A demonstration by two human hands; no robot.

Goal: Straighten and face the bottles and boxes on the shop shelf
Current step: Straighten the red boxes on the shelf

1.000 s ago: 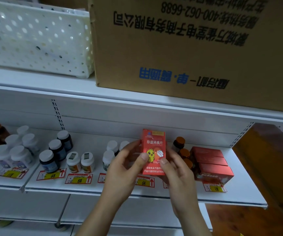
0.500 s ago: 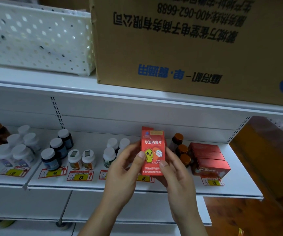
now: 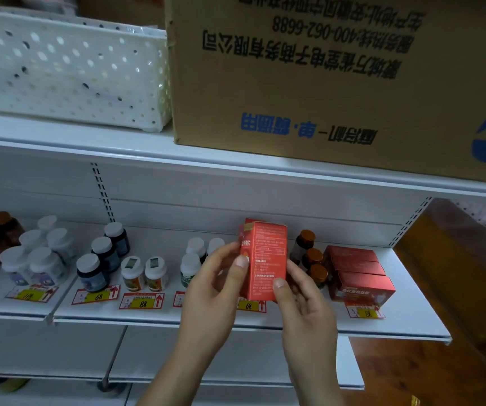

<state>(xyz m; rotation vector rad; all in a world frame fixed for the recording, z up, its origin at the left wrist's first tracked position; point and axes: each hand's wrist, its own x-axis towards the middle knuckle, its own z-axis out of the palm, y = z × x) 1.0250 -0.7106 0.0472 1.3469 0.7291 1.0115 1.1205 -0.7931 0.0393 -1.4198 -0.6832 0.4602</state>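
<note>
Red box held up, turned side-on

Both hands hold the red box point(image 3: 265, 259) upright, long axis vertical, above the shelf point(image 3: 294, 323) front edge. Left hand point(image 3: 215, 288) pinches its left edge, thumb on the picture face; right hand point(image 3: 303, 312) fingers grasp the right edge. Small-print side faces near; the picture face points left, needing a turn. Brown bottles point(image 3: 309, 259) stand just right.
</note>
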